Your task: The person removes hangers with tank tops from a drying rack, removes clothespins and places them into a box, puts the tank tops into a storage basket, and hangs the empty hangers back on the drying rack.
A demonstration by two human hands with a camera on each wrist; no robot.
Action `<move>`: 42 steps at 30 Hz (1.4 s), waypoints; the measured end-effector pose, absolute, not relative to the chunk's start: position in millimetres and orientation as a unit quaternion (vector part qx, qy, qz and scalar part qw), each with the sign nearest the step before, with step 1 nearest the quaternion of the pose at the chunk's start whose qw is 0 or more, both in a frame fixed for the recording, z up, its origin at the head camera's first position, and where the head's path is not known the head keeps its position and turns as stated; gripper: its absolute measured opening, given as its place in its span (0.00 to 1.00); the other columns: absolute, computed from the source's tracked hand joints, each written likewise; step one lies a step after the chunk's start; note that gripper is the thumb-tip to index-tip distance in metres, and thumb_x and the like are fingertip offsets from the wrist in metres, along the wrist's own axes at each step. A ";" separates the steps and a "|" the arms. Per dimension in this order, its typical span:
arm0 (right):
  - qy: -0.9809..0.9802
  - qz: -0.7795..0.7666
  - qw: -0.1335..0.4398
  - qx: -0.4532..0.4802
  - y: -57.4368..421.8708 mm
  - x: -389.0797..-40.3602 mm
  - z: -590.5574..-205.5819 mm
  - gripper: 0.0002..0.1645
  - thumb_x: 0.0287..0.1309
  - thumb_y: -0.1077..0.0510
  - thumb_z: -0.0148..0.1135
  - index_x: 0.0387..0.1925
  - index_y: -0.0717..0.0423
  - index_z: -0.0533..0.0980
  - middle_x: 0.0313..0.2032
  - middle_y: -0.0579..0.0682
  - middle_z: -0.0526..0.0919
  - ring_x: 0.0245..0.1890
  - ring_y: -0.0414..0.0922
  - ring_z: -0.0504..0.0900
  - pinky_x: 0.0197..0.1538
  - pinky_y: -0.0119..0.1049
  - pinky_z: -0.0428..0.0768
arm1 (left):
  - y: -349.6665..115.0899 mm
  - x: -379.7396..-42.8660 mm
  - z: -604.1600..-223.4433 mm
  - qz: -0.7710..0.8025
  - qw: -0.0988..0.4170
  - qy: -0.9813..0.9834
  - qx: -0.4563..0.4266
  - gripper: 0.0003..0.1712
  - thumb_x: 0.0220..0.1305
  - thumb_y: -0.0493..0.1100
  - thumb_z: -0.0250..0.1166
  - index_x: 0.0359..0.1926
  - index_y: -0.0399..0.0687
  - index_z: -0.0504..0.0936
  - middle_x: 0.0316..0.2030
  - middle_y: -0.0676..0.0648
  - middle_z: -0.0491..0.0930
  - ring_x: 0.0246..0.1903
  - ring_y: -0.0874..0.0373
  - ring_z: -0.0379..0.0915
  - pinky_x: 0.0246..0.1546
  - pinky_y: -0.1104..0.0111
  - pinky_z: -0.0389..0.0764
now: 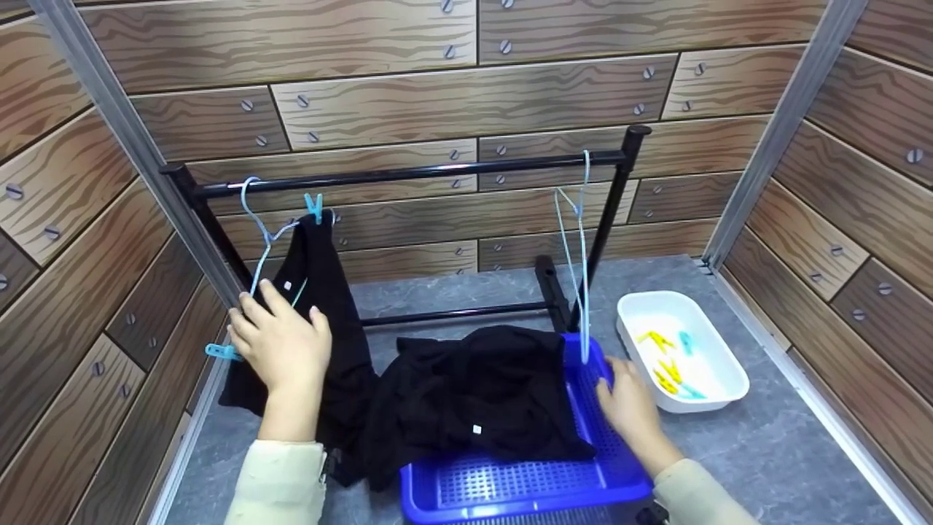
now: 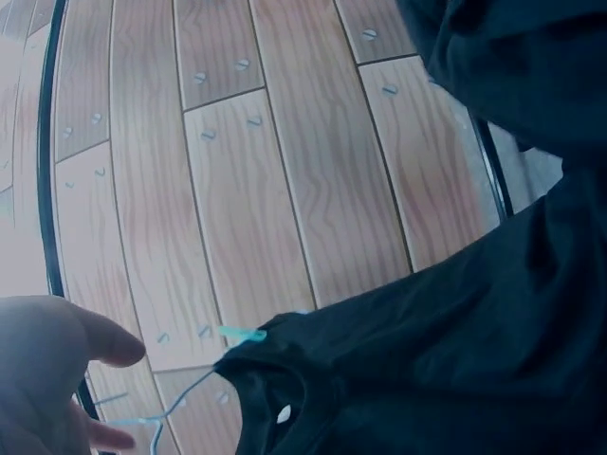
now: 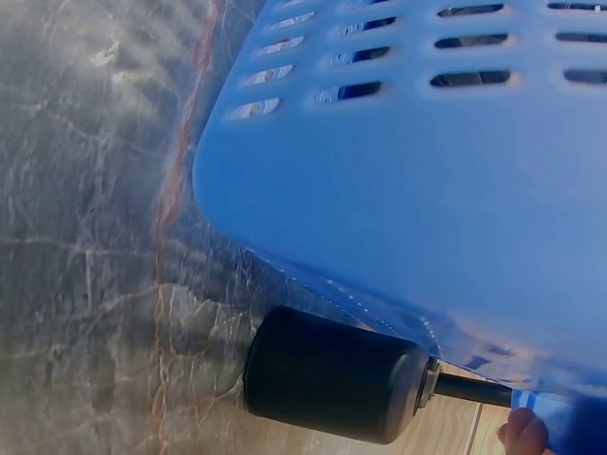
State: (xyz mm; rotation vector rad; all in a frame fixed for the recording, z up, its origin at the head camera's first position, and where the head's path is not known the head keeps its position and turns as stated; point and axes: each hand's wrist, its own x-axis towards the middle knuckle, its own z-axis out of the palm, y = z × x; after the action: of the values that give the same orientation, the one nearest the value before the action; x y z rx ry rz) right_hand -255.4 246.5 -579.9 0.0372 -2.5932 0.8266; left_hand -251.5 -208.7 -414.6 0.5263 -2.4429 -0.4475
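My left hand is spread loosely in front of a black garment hanging from a light-blue wire hanger on the rack. In the left wrist view its thumb stands apart from the garment's collar, with nothing pinched. One blue clothespin sits at the garment's right shoulder; another clothespin is at its left side, beside my hand. My right hand grips the right rim of a blue plastic basket. Draped across the basket lies a second black garment.
A black rack stands behind the basket. An unloaded light-blue hanger hangs at its right end, reaching down to the basket. To the right, a white tub contains several yellow and blue clothespins. Wood-patterned walls enclose the grey floor.
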 end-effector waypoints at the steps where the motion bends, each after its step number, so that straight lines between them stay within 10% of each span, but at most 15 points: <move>1: -0.932 0.296 0.208 0.013 246.6 -255.6 -580.9 0.24 0.53 0.62 0.57 0.52 0.70 0.70 0.45 0.67 0.74 0.43 0.63 0.76 0.48 0.55 0.72 | -209.7 -252.1 -414.2 -0.171 0.294 -0.919 0.199 0.44 0.59 0.53 0.56 0.69 0.37 0.49 0.64 0.28 0.50 0.64 0.32 0.43 0.63 0.46 0.43; 11: -0.934 0.294 0.205 0.006 247.9 -255.8 -583.3 0.24 0.52 0.63 0.57 0.52 0.70 0.70 0.47 0.68 0.74 0.46 0.64 0.75 0.51 0.55 0.70 | -220.4 -268.1 -410.2 -0.178 0.270 -0.922 0.211 0.44 0.60 0.49 0.56 0.68 0.32 0.46 0.53 0.26 0.63 0.50 0.31 0.62 0.48 0.44 0.64; 21: -0.934 0.297 0.198 0.004 248.3 -257.4 -581.3 0.25 0.53 0.62 0.57 0.53 0.69 0.69 0.47 0.68 0.73 0.46 0.64 0.75 0.50 0.56 0.70 | -229.6 -274.9 -408.6 -0.172 0.271 -0.916 0.240 0.17 0.67 0.33 0.39 0.54 0.35 0.62 0.44 0.28 0.72 0.42 0.32 0.69 0.38 0.46 0.70; 29: -0.933 0.298 0.200 0.005 248.1 -258.6 -579.9 0.25 0.53 0.63 0.57 0.53 0.70 0.69 0.48 0.68 0.73 0.46 0.64 0.75 0.50 0.56 0.70 | -239.6 -279.0 -406.3 -0.185 0.264 -0.911 0.258 0.14 0.67 0.34 0.37 0.49 0.37 0.65 0.43 0.32 0.75 0.43 0.35 0.69 0.33 0.45 0.70; 42: -0.934 0.296 0.200 0.008 246.7 -256.1 -579.0 0.24 0.53 0.63 0.57 0.53 0.68 0.70 0.48 0.66 0.73 0.46 0.64 0.75 0.49 0.56 0.71 | -236.4 -273.8 -405.6 -0.168 0.414 -0.862 0.238 0.14 0.69 0.45 0.45 0.40 0.41 0.72 0.36 0.38 0.80 0.35 0.37 0.72 0.27 0.46 0.69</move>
State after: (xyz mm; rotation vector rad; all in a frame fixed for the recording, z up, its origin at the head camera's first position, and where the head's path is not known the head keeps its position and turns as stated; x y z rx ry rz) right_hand -256.1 246.7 -579.0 0.0216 -2.6120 0.8266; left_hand -273.8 -236.4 -405.6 0.5975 -2.1671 -0.4225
